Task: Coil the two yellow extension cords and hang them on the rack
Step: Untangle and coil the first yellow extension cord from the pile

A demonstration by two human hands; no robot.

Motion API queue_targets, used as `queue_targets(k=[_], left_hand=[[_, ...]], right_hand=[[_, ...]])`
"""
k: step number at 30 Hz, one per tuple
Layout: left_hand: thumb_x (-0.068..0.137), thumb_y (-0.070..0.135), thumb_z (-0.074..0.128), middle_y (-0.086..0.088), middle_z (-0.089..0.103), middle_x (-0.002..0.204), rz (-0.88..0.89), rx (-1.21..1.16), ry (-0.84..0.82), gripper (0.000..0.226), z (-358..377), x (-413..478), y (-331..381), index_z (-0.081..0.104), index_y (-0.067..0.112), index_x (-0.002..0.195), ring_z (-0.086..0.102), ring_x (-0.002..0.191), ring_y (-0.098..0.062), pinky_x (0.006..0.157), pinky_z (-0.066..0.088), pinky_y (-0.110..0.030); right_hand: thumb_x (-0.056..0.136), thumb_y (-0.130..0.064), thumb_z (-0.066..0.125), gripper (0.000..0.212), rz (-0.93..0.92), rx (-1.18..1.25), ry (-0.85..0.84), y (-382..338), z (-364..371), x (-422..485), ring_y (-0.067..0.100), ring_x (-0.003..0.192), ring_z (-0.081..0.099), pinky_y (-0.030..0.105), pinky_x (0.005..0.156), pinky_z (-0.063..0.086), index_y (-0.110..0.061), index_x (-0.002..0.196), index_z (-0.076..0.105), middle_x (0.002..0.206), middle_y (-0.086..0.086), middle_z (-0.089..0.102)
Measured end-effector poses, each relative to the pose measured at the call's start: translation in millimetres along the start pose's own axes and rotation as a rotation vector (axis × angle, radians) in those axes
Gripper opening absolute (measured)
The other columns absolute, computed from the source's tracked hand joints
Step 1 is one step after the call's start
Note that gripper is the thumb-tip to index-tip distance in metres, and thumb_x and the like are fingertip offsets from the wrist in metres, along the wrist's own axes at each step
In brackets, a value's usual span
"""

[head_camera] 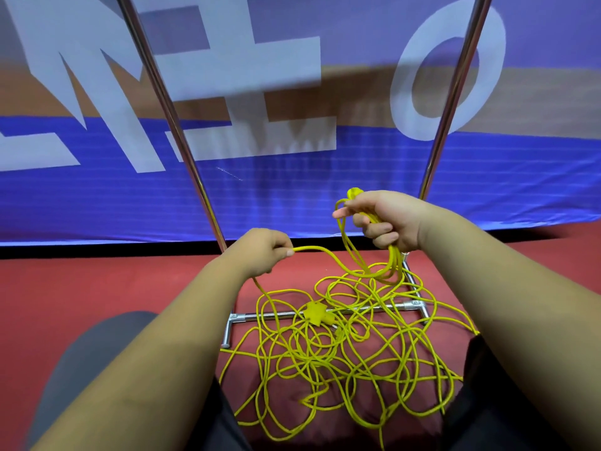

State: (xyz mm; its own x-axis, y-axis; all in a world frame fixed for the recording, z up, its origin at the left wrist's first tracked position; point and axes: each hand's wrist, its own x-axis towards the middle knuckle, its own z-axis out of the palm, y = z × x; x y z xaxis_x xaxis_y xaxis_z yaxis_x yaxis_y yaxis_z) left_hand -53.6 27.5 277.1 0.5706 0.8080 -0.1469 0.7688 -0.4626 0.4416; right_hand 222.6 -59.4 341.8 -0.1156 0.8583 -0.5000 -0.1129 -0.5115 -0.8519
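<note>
Currently, head view: left hand (263,252) and right hand (387,219) are raised apart over the yellow extension cords (341,353).
Right hand grips several gathered loops, a plug end (353,192) protruding above the fist; left hand pinches a single strand between thumb and fingers. The cords lie tangled on the red floor (113,281), across the base bar of the rack (276,315), with a multi-outlet socket (315,313) on that bar. Which of the two cords is held cannot be told.
</note>
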Motion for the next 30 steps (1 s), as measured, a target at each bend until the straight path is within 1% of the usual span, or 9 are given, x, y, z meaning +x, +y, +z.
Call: queue_targets(k=[6, 10, 13, 17, 20, 23, 26, 28, 30], left_hand=[[0.099, 0.011, 0.059, 0.001, 0.067, 0.096, -0.115, -0.136, -0.047, 0.022, 3.8, 15.0, -5.8, 0.068, 0.027, 0.111, 0.061, 0.083, -0.021, 0.072, 0.049, -0.032], [0.092, 0.004, 0.059, -0.001, 0.074, 0.095, -0.189, 0.013, -0.144, 0.024, 25.2, 13.9, -19.8, 0.068, 0.026, 0.085, 0.069, 0.095, -0.023, 0.083, 0.057, -0.035], [0.096, 0.014, 0.060, -0.008, 0.075, 0.102, -0.177, 0.115, -0.348, 0.013, 68.7, 3.7, -22.8, 0.073, 0.016, 0.098, 0.068, 0.096, -0.026, 0.075, 0.051, -0.030], [0.089, 0.004, 0.055, -0.009, 0.075, 0.113, -0.049, 0.330, -0.706, 0.033, 142.6, -20.6, -26.1, 0.073, 0.016, 0.114, 0.070, 0.106, -0.029, 0.088, 0.059, -0.040], [0.087, -0.003, 0.053, -0.005, 0.073, 0.106, -0.019, 0.355, -0.839, 0.040, 164.5, -29.6, -31.0, 0.072, 0.017, 0.117, 0.067, 0.094, -0.025, 0.079, 0.053, -0.032], [0.083, -0.008, 0.053, -0.004, 0.066, 0.089, -0.038, 0.383, -0.783, 0.034, 155.8, -24.7, -38.8, 0.073, 0.008, 0.106, 0.056, 0.079, -0.020, 0.069, 0.043, -0.030], [0.081, -0.009, 0.043, -0.002, 0.074, 0.094, -0.081, 0.211, -0.659, 0.044, 137.5, -12.6, -46.5, 0.073, 0.014, 0.102, 0.068, 0.086, -0.023, 0.077, 0.053, -0.031], [0.082, -0.008, 0.040, 0.001, 0.073, 0.107, -0.076, 0.120, -0.635, 0.052, 131.2, -9.8, -44.5, 0.067, 0.020, 0.116, 0.070, 0.102, -0.028, 0.084, 0.056, -0.035], [0.087, -0.004, 0.055, -0.001, 0.066, 0.131, -0.048, 0.130, -0.651, 0.066, 137.5, -11.5, -35.8, 0.048, 0.021, 0.148, 0.067, 0.109, -0.029, 0.084, 0.056, -0.036]], right_hand=[[0.109, -0.035, 0.054, 0.029, -0.056, 0.004, 0.023, 4.5, 0.2, 10.3, 0.004, 0.038, 0.020, 0.018, 0.031, 0.015, -0.016, 0.128, 0.066, 0.065, -0.008, 0.038], [0.110, -0.034, 0.052, 0.029, -0.162, 0.189, 0.080, -1.4, -6.7, 10.4, 0.004, 0.039, 0.020, 0.018, 0.033, 0.012, -0.020, 0.131, 0.064, 0.066, -0.008, 0.038], [0.110, -0.036, 0.051, 0.032, -0.272, 0.374, 0.144, -5.8, -15.7, 8.3, 0.004, 0.040, 0.020, 0.019, 0.034, 0.012, -0.022, 0.137, 0.062, 0.063, -0.008, 0.036], [0.110, -0.035, 0.052, 0.027, -0.358, 0.603, 0.163, -11.1, -31.8, 6.2, 0.004, 0.039, 0.022, 0.019, 0.032, 0.015, -0.021, 0.131, 0.062, 0.061, -0.009, 0.034], [0.110, -0.033, 0.053, 0.023, -0.370, 0.719, 0.155, -15.5, -43.4, 4.2, 0.003, 0.037, 0.024, 0.019, 0.031, 0.015, -0.021, 0.126, 0.063, 0.059, -0.010, 0.035], [0.110, -0.033, 0.053, 0.023, -0.361, 0.733, 0.125, -19.2, -50.4, 1.3, 0.004, 0.036, 0.024, 0.019, 0.031, 0.015, -0.020, 0.126, 0.064, 0.060, -0.010, 0.035], [0.109, -0.033, 0.054, 0.025, -0.333, 0.654, 0.100, -18.7, -50.3, 0.7, 0.004, 0.037, 0.024, 0.019, 0.032, 0.014, -0.019, 0.127, 0.066, 0.063, -0.011, 0.034], [0.109, -0.033, 0.053, 0.026, -0.317, 0.620, 0.085, -16.9, -46.7, 1.6, 0.004, 0.037, 0.023, 0.018, 0.032, 0.014, -0.019, 0.128, 0.066, 0.064, -0.010, 0.033], [0.110, -0.034, 0.053, 0.027, -0.306, 0.615, 0.060, -15.5, -41.8, 3.0, 0.004, 0.037, 0.023, 0.018, 0.031, 0.015, -0.019, 0.129, 0.065, 0.064, -0.011, 0.033]])
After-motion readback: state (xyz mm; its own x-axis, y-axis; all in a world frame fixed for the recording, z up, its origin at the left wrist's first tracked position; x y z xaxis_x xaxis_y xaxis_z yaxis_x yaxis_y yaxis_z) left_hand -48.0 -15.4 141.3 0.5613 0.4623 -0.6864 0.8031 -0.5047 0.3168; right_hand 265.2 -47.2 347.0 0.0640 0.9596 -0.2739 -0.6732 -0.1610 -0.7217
